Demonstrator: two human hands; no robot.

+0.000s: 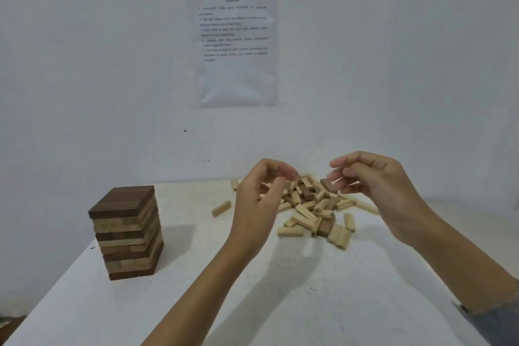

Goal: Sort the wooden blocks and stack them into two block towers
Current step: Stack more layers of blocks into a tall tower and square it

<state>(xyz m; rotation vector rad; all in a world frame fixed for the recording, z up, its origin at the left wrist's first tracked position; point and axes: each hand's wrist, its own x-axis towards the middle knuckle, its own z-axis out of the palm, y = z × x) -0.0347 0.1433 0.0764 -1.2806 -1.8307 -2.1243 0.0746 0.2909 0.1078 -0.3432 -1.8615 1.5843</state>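
Note:
A tower (126,233) of alternating dark and light wooden layers, with a dark top layer, stands on the left of the white table (252,289). A loose pile of blocks (311,213), mostly light with a few dark ones, lies at the back centre. My left hand (261,202) hovers over the pile's left side, fingers loosely curled, and I see nothing in it. My right hand (376,185) is raised over the pile's right side and pinches a dark block (327,185) at its fingertips.
A single light block (221,208) lies apart, left of the pile. A printed sheet (238,42) hangs on the white wall behind the table. The table's left edge runs diagonally past the tower.

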